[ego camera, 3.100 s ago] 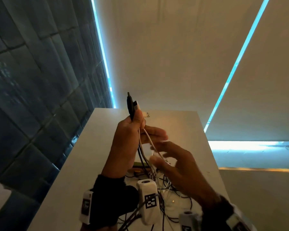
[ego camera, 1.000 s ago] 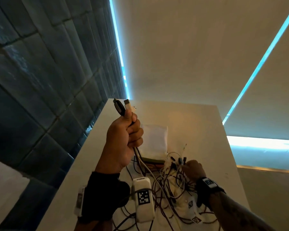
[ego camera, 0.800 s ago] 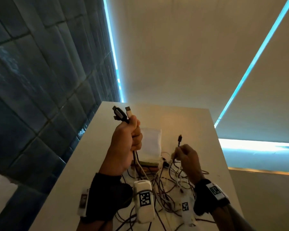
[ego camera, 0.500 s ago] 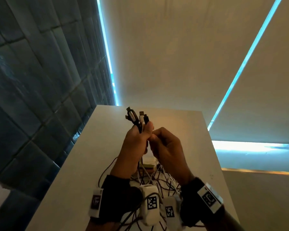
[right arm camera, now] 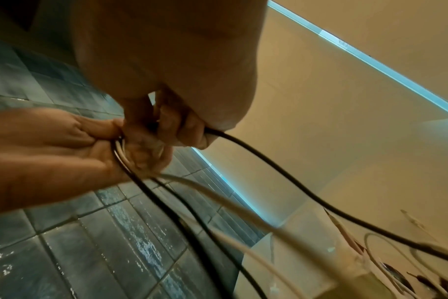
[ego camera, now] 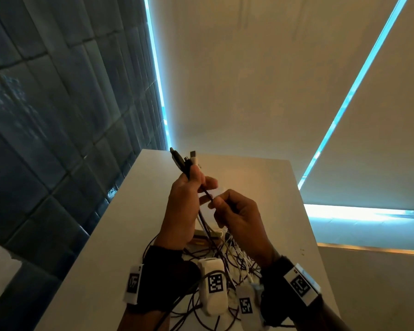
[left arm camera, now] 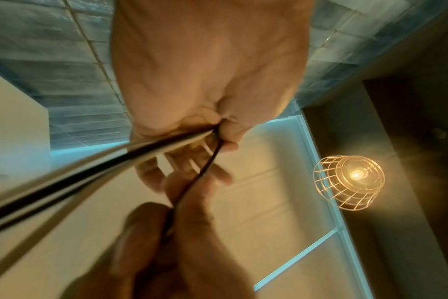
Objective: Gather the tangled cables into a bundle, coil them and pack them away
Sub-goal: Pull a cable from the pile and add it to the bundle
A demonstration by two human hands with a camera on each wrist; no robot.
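Observation:
Above the table, my left hand (ego camera: 197,185) grips a bunch of black and white cables, their plug ends (ego camera: 181,161) sticking up past my thumb. My right hand (ego camera: 216,204) is just to its right and lower, pinching one thin black cable (ego camera: 207,193) that runs up into the left fist. The same black cable (left arm camera: 201,172) stretches between both hands in the left wrist view. In the right wrist view my fingertips (right arm camera: 192,131) pinch it while it trails down to the table. The tangle of loose cables (ego camera: 227,254) hangs from the hands onto the table below.
The white table (ego camera: 261,177) is narrow, with a dark tiled wall (ego camera: 58,139) close on its left and a drop on its right. A pale flat pouch or box (ego camera: 206,234) lies under the tangle. A wire-cage lamp (left arm camera: 348,176) glows overhead.
My right hand lifted a black cable end from the pile and passed it into the left fist. It has now drawn back down and right along that cable.

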